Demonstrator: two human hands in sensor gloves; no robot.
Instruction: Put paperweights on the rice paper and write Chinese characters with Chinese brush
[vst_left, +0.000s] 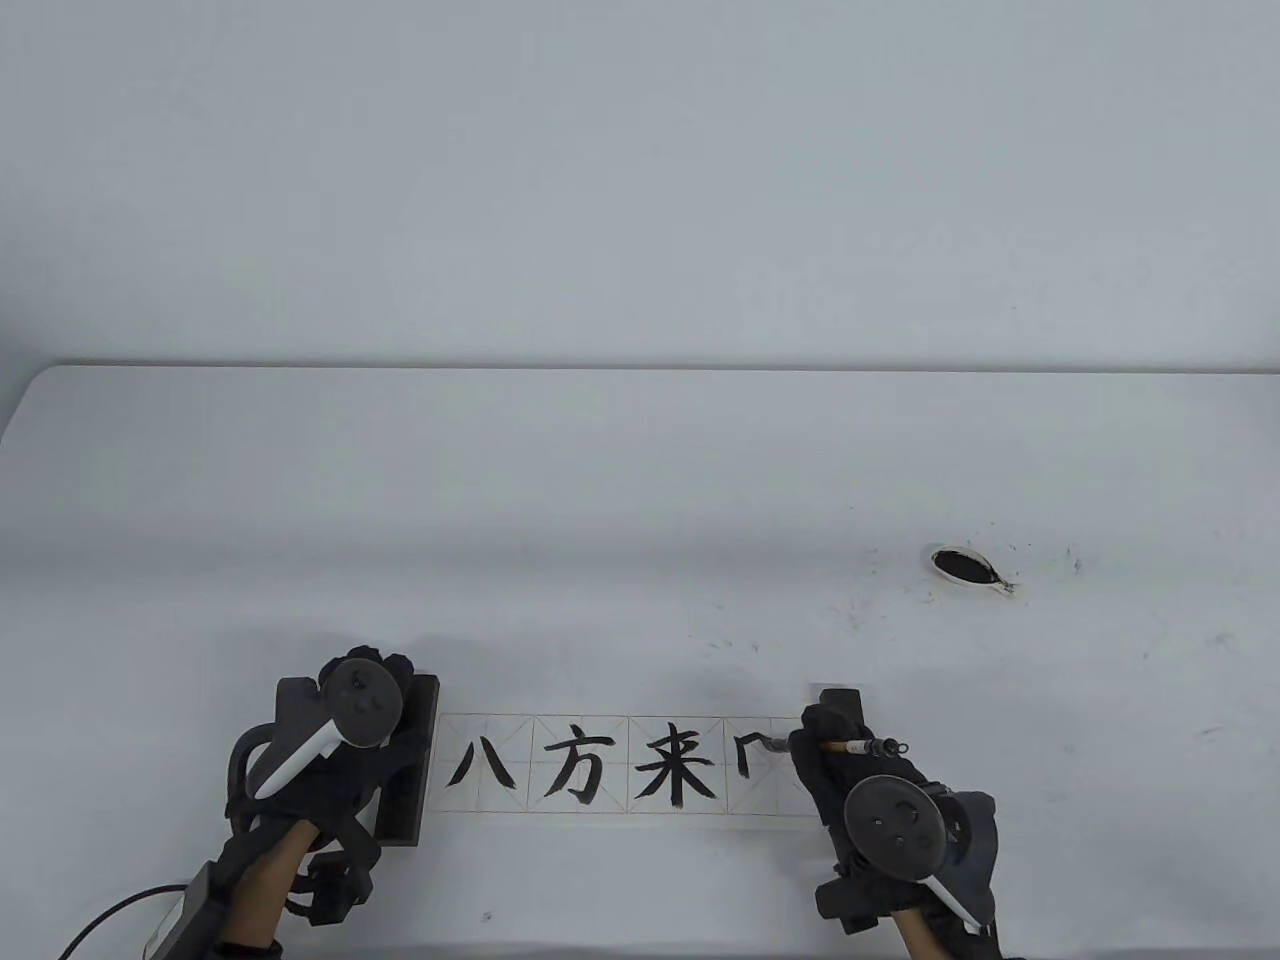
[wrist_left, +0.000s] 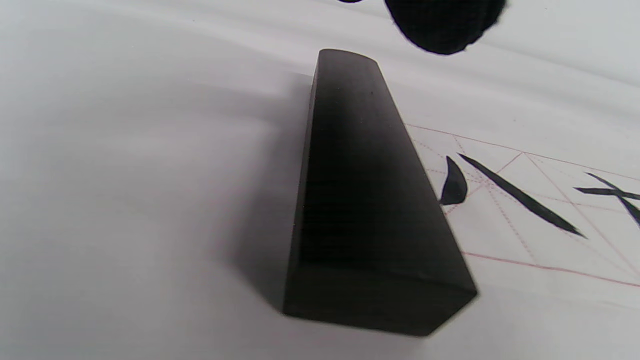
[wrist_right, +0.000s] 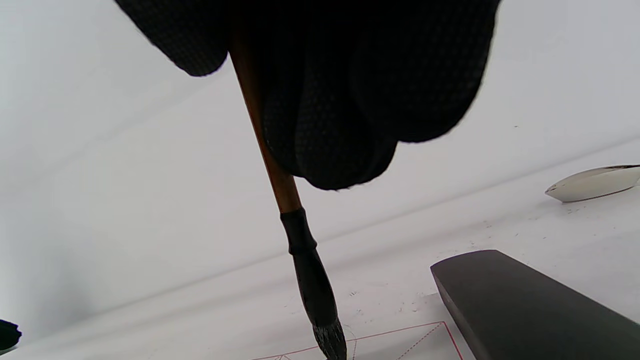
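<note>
**Fourth character under way**

While my left hand (vst_left: 330, 770) rests over the left paperweight (wrist_left: 370, 200), I am partway into the fourth character on the rice paper (vst_left: 600, 765). How that hand's fingers lie I cannot tell: the tracker hides them from above, and the wrist view shows only one gloved fingertip (wrist_left: 442, 22) beyond the bar's far end. My right hand (vst_left: 850, 790) has its fingers curled round the brush (wrist_right: 280, 185), pinching the brown shaft well above the dark ferrule, with the shaft nearly upright.

The paper lies along the near edge of the table (vst_left: 640, 450), a strip of red-lined squares. One dark bar pins its left end; the other paperweight (wrist_right: 540, 305) sits at its right end, just beside my writing hand. Three characters (vst_left: 580, 765) fill the first squares and the fourth square holds only its first strokes (vst_left: 748, 752). The ink dish (vst_left: 965, 567) stands well apart, toward the far right of the table.

The tip (wrist_right: 331, 342) sits at the top line of a square; whether the hairs are pressed down I cannot tell. To do this well I would keep the shaft vertical, lead from the wrist and not the fingers, and hold each stroke inside the square so it matches its neighbours. The right-hand bar is close, so my hand should stay clear of it, and clear of the strokes already written in case the ink is wet.
</note>
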